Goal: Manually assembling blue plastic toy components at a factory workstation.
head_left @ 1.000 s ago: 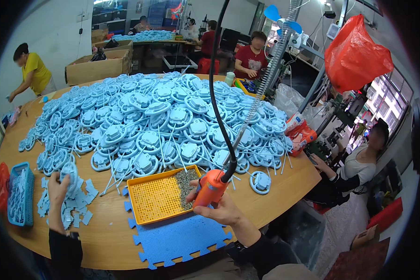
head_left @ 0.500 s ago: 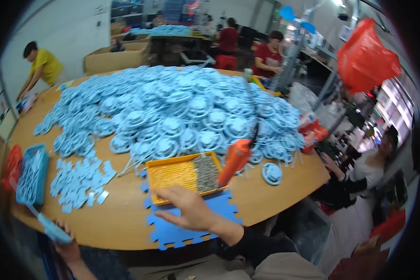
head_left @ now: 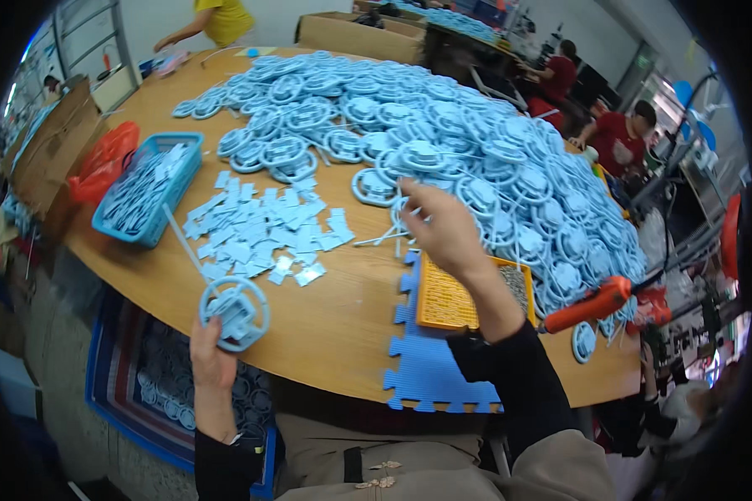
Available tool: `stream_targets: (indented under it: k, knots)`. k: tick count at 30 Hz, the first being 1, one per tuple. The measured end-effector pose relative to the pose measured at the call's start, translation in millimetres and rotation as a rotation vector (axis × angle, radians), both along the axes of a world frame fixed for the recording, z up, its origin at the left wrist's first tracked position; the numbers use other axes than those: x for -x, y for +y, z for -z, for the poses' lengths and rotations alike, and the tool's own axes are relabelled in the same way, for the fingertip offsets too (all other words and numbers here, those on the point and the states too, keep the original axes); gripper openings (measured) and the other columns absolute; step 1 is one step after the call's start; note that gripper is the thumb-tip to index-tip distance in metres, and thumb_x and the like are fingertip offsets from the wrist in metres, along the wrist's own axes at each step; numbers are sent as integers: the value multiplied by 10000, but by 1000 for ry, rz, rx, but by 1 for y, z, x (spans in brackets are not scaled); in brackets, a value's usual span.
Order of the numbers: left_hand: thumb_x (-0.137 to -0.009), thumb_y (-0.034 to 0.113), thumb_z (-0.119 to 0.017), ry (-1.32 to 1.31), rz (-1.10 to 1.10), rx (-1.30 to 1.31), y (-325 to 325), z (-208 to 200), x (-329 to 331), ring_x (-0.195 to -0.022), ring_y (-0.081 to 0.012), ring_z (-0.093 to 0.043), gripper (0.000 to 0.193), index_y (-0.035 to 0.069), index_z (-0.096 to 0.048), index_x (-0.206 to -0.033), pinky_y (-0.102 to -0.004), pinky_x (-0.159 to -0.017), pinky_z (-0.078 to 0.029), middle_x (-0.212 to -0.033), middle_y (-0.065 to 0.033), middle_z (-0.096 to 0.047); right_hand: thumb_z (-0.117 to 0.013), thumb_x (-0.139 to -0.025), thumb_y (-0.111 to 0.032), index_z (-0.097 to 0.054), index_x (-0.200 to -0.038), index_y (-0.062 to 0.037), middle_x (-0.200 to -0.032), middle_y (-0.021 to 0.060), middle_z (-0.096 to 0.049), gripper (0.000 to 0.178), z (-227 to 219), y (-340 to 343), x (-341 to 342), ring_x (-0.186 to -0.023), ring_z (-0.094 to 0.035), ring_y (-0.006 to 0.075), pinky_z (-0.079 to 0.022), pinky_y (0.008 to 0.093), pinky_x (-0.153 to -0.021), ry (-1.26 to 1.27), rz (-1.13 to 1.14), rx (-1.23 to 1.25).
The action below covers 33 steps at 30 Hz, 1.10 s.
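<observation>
Near the table's front left edge, my left hand (head_left: 213, 361) grips a light blue round plastic part (head_left: 236, 316) with a ring-shaped rim and a long thin stem. My right hand (head_left: 444, 227) reaches past the yellow tray (head_left: 422, 313) to the near edge of a large pile of similar blue parts (head_left: 476, 134). Its thumb and fingers are apart, with nothing seen between them; whether the fingertips touch a part, I cannot tell. Small flat light blue pieces (head_left: 263, 225) lie scattered on the table between the hands and a blue basket (head_left: 154, 234) full of thin blue strips.
An orange electric screwdriver (head_left: 589, 305) hangs at the right of the tray, which holds small metal screws. Under the tray lies a blue foam mat (head_left: 439, 371). Below the table, a blue-rimmed bin (head_left: 117, 405) holds more parts. Other people work around the table and beyond.
The view has swung left. My left hand has brought the blue part up, its round face now showing. From above the tray, my right hand has moved out to the pile's edge.
</observation>
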<state>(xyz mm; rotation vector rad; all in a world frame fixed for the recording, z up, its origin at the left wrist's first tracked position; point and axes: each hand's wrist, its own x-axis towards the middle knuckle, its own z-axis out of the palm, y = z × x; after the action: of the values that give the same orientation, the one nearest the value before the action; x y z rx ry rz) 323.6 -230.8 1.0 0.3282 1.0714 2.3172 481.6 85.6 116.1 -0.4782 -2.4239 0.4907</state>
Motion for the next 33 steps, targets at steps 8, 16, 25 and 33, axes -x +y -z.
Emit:
stream_targets:
  k: [8, 16, 25, 33]
  knots:
    - [-896, 87, -517, -6, 13, 25, 19, -2, -5, -1062, -206, -547, 418, 5, -400, -1289, -359, -904, -455, -1177, -110, -543, -578, -784, -176, -661, -780, -13, -780, 224, -637, 183, 107, 10, 92, -741, -630, 374, -495, 454, -662, -483, 111, -10]
    - [-911, 112, -512, -13, -6, 65, 29, -8, 10, -1145, -212, -498, 502, 31, -321, -1368, -364, -918, -436, -1282, -121, -471, -543, -782, -116, -655, -822, -27, -799, 197, -639, 149, 113, -6, 111, -775, -628, 350, -495, 443, -661, -301, 102, 53]
    - [-903, 60, -537, 233, -83, -5, 117, -36, 5, -1098, -191, -484, 457, 23, -334, -1311, -330, -929, -400, -1230, -85, -472, -590, -853, -124, -577, -923, -23, -740, 16, -584, 124, 62, -79, 73, -622, -545, 96, -459, 242, -569, 335, -382, 1376]
    - [-914, 22, -482, 588, -97, 34, 157, -21, -35, -1102, -171, -483, 418, 54, -331, -1303, -333, -961, -374, -1213, -82, -494, -610, -874, -129, -539, -960, -58, -808, 20, -584, 132, 69, -79, 34, -692, -604, 110, -519, 247, -631, 539, -355, 1595]
